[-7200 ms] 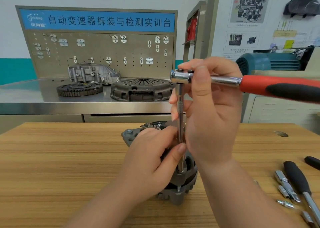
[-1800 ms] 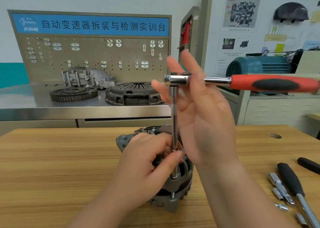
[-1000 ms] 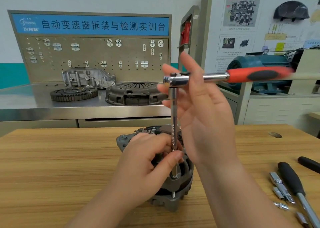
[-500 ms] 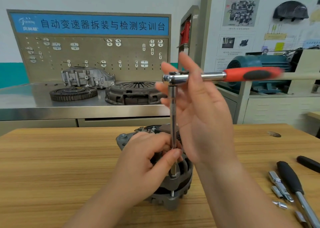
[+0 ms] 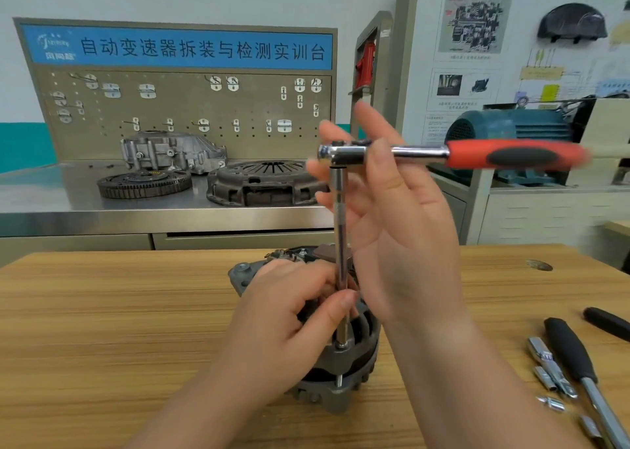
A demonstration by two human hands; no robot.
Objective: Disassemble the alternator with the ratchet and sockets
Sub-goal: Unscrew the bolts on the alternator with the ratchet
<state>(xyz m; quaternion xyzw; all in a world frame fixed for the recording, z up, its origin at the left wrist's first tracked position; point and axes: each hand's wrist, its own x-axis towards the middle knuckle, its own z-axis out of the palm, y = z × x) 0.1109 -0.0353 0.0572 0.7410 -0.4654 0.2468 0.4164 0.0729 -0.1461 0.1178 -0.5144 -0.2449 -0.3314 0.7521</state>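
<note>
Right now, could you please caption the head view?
Left hand grips grey metal alternator; open right hand steadies red-handled chrome ratchet.

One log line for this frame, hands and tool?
left hand: pinches extension bar standing on alternator | right hand: touches ratchet head, fingers straight

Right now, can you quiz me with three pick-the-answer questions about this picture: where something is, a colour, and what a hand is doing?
1. Where does the alternator stand? A on the wooden table; B on a chair; C on the floor.
2. What colour is the ratchet handle? A blue; B red and black; C yellow.
3. What is the left hand doing? A lying flat; B holding a hammer; C gripping the long bar.
Answers: 1 A, wood planks lie under it. 2 B, a red grip with a black inlay. 3 C, its thumb presses the bar above the alternator.
</note>
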